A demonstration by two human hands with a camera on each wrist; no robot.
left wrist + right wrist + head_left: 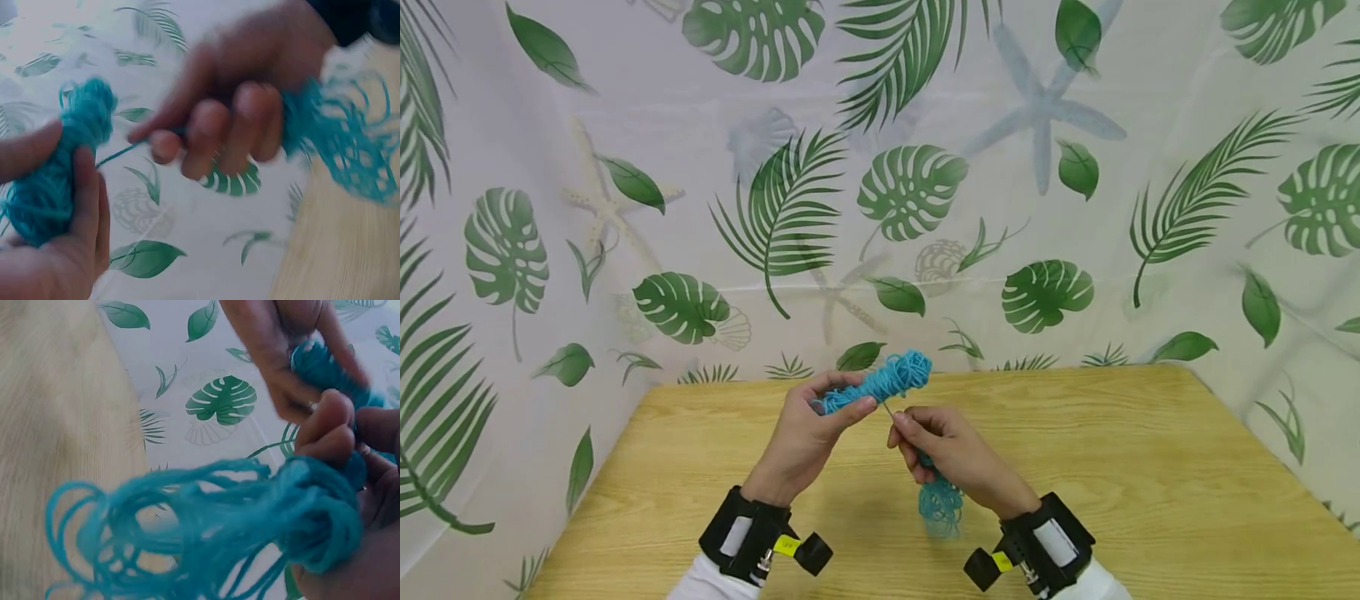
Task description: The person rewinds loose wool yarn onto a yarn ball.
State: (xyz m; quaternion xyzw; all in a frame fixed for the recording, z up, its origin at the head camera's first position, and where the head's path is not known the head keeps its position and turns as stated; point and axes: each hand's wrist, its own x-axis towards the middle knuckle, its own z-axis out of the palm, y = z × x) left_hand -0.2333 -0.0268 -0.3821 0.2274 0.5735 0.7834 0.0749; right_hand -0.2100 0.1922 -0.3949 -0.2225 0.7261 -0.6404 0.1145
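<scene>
Above the table, my left hand (806, 430) grips a wound bundle of blue yarn (889, 379) between thumb and fingers, its far end sticking out to the upper right. A single strand (119, 154) runs taut from that bundle to my right hand (953, 446), which pinches it between thumb and forefinger. The other fingers of the right hand curl round a second, looser hank of blue yarn (206, 519). Its loops dangle below the hand, over the table, in the head view. Both hands are a short way apart, and the left wrist view is blurred.
A wooden table (1120, 467) spreads beneath both hands. Behind it hangs a white cloth (925, 275) printed with green leaves, starfish and shells. Each wrist wears a black strap (747, 535) with a small camera.
</scene>
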